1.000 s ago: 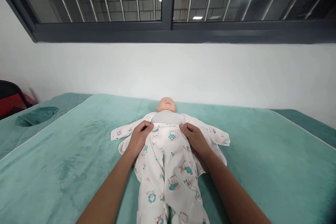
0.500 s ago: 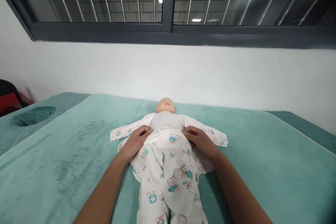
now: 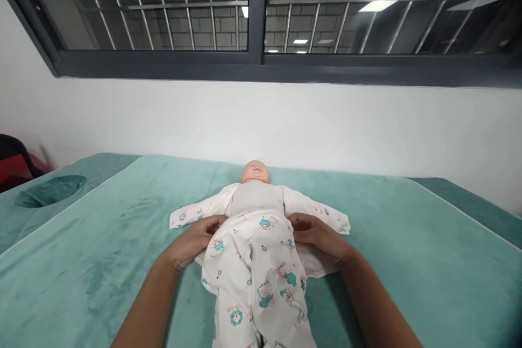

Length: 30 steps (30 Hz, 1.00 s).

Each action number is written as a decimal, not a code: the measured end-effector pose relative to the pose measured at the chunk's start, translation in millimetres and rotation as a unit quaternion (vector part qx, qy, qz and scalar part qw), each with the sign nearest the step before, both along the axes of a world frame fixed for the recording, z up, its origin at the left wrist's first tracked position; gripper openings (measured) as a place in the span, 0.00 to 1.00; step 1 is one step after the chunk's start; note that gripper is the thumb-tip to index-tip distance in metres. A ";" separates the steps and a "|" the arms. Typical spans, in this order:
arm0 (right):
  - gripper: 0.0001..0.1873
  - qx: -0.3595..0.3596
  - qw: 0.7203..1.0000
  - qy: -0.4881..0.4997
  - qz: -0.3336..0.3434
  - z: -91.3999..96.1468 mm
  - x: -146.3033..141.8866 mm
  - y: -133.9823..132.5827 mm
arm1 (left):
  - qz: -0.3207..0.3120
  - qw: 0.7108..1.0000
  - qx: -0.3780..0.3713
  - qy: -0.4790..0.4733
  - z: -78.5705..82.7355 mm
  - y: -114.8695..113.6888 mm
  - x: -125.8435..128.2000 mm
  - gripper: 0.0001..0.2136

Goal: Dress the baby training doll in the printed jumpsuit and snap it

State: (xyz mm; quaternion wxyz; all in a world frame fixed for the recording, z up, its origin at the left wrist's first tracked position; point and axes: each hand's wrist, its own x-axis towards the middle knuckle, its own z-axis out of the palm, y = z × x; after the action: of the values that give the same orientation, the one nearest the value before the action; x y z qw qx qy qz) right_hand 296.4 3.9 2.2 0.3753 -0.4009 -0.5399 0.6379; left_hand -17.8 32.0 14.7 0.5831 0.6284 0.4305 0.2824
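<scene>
Between left hand [image 3: 196,240] and right hand [image 3: 320,236], patterned trousers [image 3: 256,261] on doll [image 3: 255,172]; both curled beside waist, grip unclear.

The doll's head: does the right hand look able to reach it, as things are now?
Probably yes. The doll's head lies uncovered beyond the right hand, with only the doll's grey chest and white top between. The hand would first have to leave the printed pants.

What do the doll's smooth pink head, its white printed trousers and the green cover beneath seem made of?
Smooth pink doll's head: probably vinyl, satin; evenly moulded contours.
White printed trousers: likely thin, matte cotton; soft folds, fibre unclear.
Green cover: apparently short-pile plush, faint sheen; brushed-looking light and dark patches.
</scene>
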 end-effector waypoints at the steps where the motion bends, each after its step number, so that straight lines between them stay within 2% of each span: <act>1: 0.13 -0.008 1.000 0.027 -0.005 -2.0 -1.0 0.5 | 0.004 1.000 -0.001 -0.003 -1.1 0.5 0.7 0.13; 5: 0.14 -0.039 0.992 0.117 -0.021 -8.3 -7.2 2.1 | 0.013 0.999 0.022 -0.029 -2.8 1.2 3.9 0.10; 8: 0.15 -0.045 0.990 0.126 -0.046 -10.2 -12.2 3.4 | 0.011 0.997 0.060 -0.055 -3.6 0.9 6.1 0.07; 11: 0.14 -0.028 0.995 0.073 -0.059 -9.7 -13.8 4.7 | 0.037 0.995 0.074 -0.065 -8.3 1.5 7.5 0.07; 17: 0.16 0.037 0.997 -0.057 0.025 -3.2 -7.4 4.6 | 0.116 0.988 0.097 -0.030 -17.8 4.0 9.9 0.08; 21: 0.19 0.093 0.990 -0.105 0.034 -3.9 -6.8 4.8 | 0.137 0.983 0.121 -0.003 -18.0 4.0 12.8 0.07; 24: 0.16 0.124 0.984 -0.127 -0.021 -11.2 -11.2 8.9 | 0.154 0.980 0.123 0.011 -19.8 5.0 14.0 0.08; 30: 0.14 0.157 0.959 -0.135 -0.194 -28.7 -26.3 21.6 | 0.156 0.982 0.102 0.016 -18.6 6.3 15.2 0.11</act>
State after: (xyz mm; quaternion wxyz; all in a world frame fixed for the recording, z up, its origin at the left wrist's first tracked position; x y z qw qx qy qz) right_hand 270.1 25.5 -26.5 0.4739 -0.5162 -0.5905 0.4003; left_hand -2.6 38.2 -3.9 0.4578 0.6141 0.5015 0.4023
